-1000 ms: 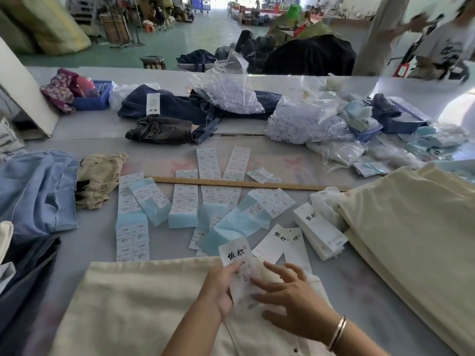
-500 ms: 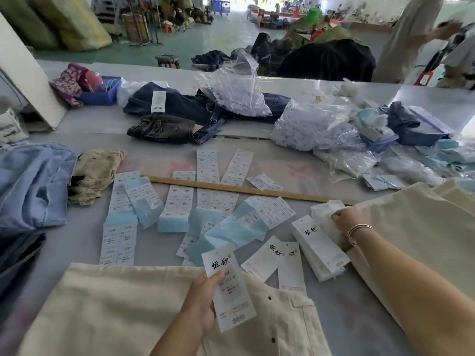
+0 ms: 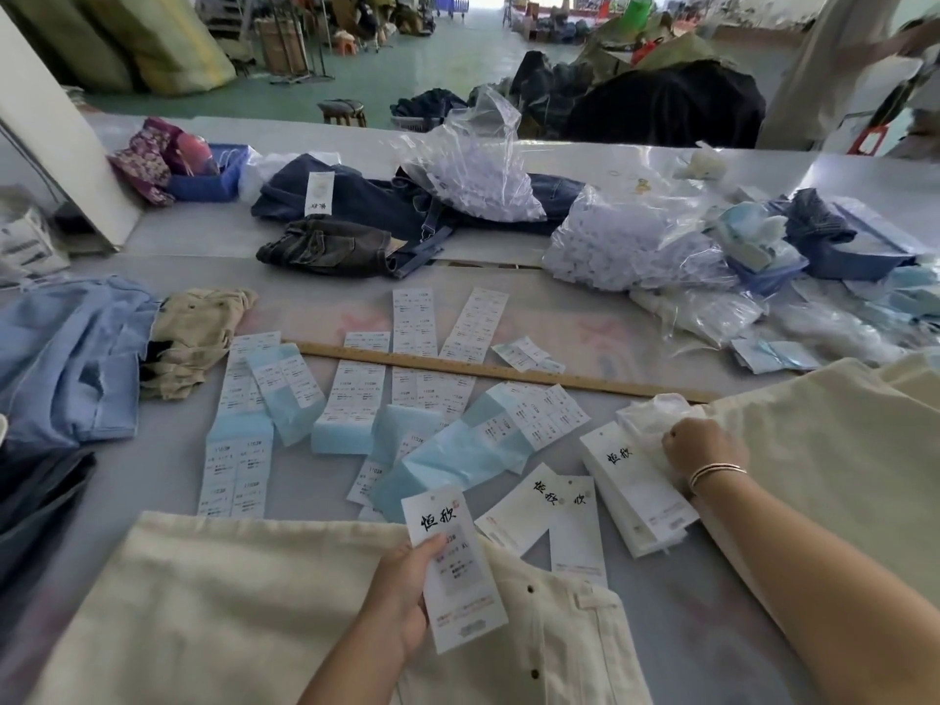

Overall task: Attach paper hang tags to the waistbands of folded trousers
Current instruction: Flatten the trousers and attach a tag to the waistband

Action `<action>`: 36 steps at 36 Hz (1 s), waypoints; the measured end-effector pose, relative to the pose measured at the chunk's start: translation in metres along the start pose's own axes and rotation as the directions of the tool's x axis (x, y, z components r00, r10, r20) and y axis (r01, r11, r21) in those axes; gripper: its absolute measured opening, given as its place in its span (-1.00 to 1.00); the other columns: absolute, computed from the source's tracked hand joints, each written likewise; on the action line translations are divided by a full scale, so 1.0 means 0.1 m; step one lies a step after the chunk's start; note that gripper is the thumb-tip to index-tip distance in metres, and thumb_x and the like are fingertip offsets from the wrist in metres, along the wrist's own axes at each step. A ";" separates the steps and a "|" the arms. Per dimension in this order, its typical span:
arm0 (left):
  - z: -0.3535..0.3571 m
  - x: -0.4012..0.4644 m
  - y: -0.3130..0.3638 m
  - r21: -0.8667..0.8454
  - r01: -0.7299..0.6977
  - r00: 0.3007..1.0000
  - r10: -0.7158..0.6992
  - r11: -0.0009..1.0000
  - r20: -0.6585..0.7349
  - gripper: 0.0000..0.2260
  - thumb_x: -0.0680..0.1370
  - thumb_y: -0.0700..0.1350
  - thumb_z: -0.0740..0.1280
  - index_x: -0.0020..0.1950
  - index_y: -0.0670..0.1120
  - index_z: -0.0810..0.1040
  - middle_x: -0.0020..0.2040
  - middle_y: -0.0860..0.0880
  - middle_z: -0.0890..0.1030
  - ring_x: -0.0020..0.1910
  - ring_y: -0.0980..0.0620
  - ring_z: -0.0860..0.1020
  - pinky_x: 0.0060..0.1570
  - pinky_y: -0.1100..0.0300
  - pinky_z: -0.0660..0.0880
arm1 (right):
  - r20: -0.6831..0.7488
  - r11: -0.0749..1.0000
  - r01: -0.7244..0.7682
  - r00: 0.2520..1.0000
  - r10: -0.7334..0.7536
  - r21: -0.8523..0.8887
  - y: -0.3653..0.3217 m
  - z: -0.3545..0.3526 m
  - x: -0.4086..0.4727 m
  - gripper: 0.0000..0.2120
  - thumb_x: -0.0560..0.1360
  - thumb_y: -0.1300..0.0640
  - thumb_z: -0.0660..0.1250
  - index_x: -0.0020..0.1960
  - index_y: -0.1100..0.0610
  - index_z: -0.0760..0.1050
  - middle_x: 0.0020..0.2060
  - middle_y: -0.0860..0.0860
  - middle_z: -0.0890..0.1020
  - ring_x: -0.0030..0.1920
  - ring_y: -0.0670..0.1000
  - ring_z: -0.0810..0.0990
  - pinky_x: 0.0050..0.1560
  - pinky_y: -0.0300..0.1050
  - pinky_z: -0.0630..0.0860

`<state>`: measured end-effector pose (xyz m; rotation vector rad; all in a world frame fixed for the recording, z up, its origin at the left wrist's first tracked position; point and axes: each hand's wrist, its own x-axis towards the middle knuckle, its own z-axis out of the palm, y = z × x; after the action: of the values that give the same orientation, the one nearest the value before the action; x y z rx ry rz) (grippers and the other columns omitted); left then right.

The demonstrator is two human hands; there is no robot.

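A worker at a garment table holds one hang tag (image 3: 455, 567) in the left hand (image 3: 402, 592), thumb pinching it over the waistband of folded cream trousers (image 3: 229, 613) that lie nearest the camera. The tag looks loose, not yet fixed to the cloth; no string or fastener shows on it. The right hand (image 3: 704, 447), fingers curled, digs into a small white bag (image 3: 656, 417) beside a stack of tags (image 3: 633, 483); whether it has taken hold of anything inside cannot be seen. By the look of it, the worker is fetching a fastener for the tag in hand.

Two spare tags (image 3: 554, 521) lie just past the waistband, among strips of printed stickers (image 3: 239, 435) spread along a wooden ruler (image 3: 498, 371). More cream trousers (image 3: 834, 450) are piled at the right, untagged as far as can be seen. Farther back, dark jeans (image 3: 376, 201) already carry a tag. Plastic bags (image 3: 636, 246) of white pieces sit behind the ruler.

The job appears to be at an early stage for this batch: one pair in hand, its tag still to be attached, and the pile waiting.
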<state>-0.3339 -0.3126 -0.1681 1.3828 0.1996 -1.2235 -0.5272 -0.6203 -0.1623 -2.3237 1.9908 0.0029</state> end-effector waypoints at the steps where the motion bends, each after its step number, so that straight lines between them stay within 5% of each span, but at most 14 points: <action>1: 0.02 -0.01 0.00 0.006 -0.002 1.000 0.002 1.000 0.007 -0.92 0.58 -0.28 0.28 -0.03 -0.22 0.57 -0.19 -0.25 0.61 -0.21 -0.18 0.56 -0.15 -0.01 0.50 | -0.027 0.999 0.017 0.999 -0.018 -0.030 0.01 -0.04 -0.01 -0.73 0.55 0.07 0.17 0.07 0.13 0.61 0.09 0.14 0.62 0.07 0.16 0.60 -0.02 -0.11 0.44; 10: 0.05 -0.06 -0.07 0.060 -0.019 0.999 0.016 0.998 0.044 -0.90 0.59 -0.29 0.27 -0.01 -0.24 0.58 -0.16 -0.26 0.60 -0.18 -0.18 0.55 -0.09 -0.03 0.49 | -0.058 0.951 0.186 0.977 -0.206 -0.246 0.12 -0.26 0.02 -0.67 0.60 -0.01 0.11 0.11 0.08 0.60 0.08 0.12 0.64 0.09 0.14 0.61 0.01 -0.09 0.48; 12: 0.03 -0.07 -0.08 0.057 -0.013 0.999 0.011 0.998 0.039 -0.92 0.58 -0.28 0.28 -0.02 -0.23 0.57 -0.18 -0.25 0.61 -0.19 -0.18 0.55 -0.12 0.00 0.49 | -0.164 0.957 0.240 0.950 -0.266 -0.162 0.12 -0.30 0.02 -0.68 0.60 -0.02 0.15 0.01 0.10 0.64 -0.02 0.15 0.65 -0.02 0.19 0.63 -0.08 -0.06 0.46; 14: 0.02 -0.09 -0.07 0.042 -0.007 0.999 0.005 0.999 0.046 -0.93 0.58 -0.27 0.29 -0.01 -0.22 0.57 -0.19 -0.23 0.61 -0.21 -0.17 0.55 -0.16 0.02 0.50 | -0.266 0.933 0.329 0.921 -0.283 0.144 0.07 -0.39 -0.03 -0.73 0.57 0.08 0.24 -0.13 0.19 0.64 -0.15 0.19 0.62 -0.16 0.24 0.60 -0.17 -0.04 0.39; 18: 0.01 -0.16 -0.01 0.023 -0.016 0.995 0.013 1.000 0.096 -0.92 0.58 -0.25 0.28 0.00 -0.18 0.57 -0.23 -0.18 0.62 -0.26 -0.13 0.56 -0.21 0.08 0.50 | -0.173 0.542 0.284 0.953 -0.247 0.790 -0.18 -0.66 -0.33 -0.76 0.55 0.28 0.24 -0.25 0.20 0.59 -0.31 0.04 0.64 -0.25 0.01 0.54 -0.14 -0.13 0.38; 21: -0.01 -0.25 0.06 0.050 -0.077 0.987 0.069 0.996 0.146 -0.91 0.58 -0.26 0.29 -0.02 -0.15 0.59 -0.24 -0.16 0.65 -0.25 -0.14 0.58 -0.16 0.01 0.53 | 0.059 0.005 -0.062 0.933 -0.356 0.998 -0.43 -0.78 -0.74 -0.72 0.57 0.32 0.13 -0.25 0.22 0.52 -0.38 0.05 0.64 -0.31 -0.01 0.61 -0.21 -0.17 0.56; 22: -0.03 -0.29 0.09 0.061 -0.098 0.983 0.087 0.993 0.164 -0.91 0.57 -0.27 0.30 0.00 -0.16 0.60 -0.22 -0.17 0.66 -0.23 -0.15 0.59 -0.14 -0.02 0.54 | 0.130 -0.091 -0.179 0.909 -0.396 0.980 -0.52 -0.79 -0.90 -0.70 0.56 0.32 0.11 -0.28 0.22 0.50 -0.40 0.10 0.61 -0.39 0.02 0.59 -0.35 -0.20 0.55; 26: -0.15 -0.44 0.19 0.089 -0.160 0.956 0.131 0.983 0.263 -0.75 0.47 -0.17 0.39 0.11 -0.25 0.62 -0.08 -0.25 0.67 -0.16 -0.18 0.64 -0.20 0.00 0.58 | 0.274 -0.040 -0.344 0.808 -0.522 0.938 -0.87 -0.78 -1.52 -0.84 0.44 0.24 0.20 -0.31 0.23 0.43 -0.55 0.02 0.40 -0.62 -0.11 0.25 -0.63 -0.35 0.19; 29: -0.27 -0.53 0.20 0.012 -0.160 0.926 0.146 0.987 0.348 -0.70 0.41 -0.08 0.40 0.04 -0.24 0.68 0.00 -0.29 0.66 -0.12 -0.15 0.66 -0.18 0.03 0.60 | 0.292 -0.051 -0.407 0.731 -0.617 0.912 -1.06 -0.70 -1.89 -0.88 0.32 0.17 0.32 -0.30 0.23 0.49 -0.50 0.01 0.38 -0.59 -0.12 0.22 -0.61 -0.32 0.16; 32: -0.38 -0.58 0.16 -0.023 -0.169 0.886 0.162 0.985 0.434 -0.66 0.40 -0.06 0.45 0.11 -0.19 0.67 0.14 -0.24 0.64 0.05 -0.12 0.64 0.10 -0.08 0.57 | 0.319 -0.111 -0.523 0.661 -0.679 0.845 -1.22 -0.57 -2.15 -0.85 0.39 0.16 0.29 -0.21 0.22 0.59 -0.47 0.00 0.39 -0.57 -0.11 0.22 -0.60 -0.31 0.17; 36: -0.50 -0.59 0.10 -0.050 -0.181 0.836 0.180 0.982 0.519 -0.49 0.31 0.02 0.52 0.19 -0.18 0.64 0.24 -0.22 0.59 0.26 -0.14 0.55 0.16 -0.11 0.54 | 0.331 -0.075 -0.510 0.655 -0.680 0.857 -1.36 -0.47 -2.37 -0.79 0.45 0.15 0.31 -0.02 0.24 0.64 -0.47 0.03 0.47 -0.57 -0.09 0.28 -0.48 -0.23 0.22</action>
<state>-0.3258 -0.2440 -0.1323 0.9933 -0.3096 -1.3888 -0.4318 -0.3688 -0.0937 -0.9157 0.5886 -0.3525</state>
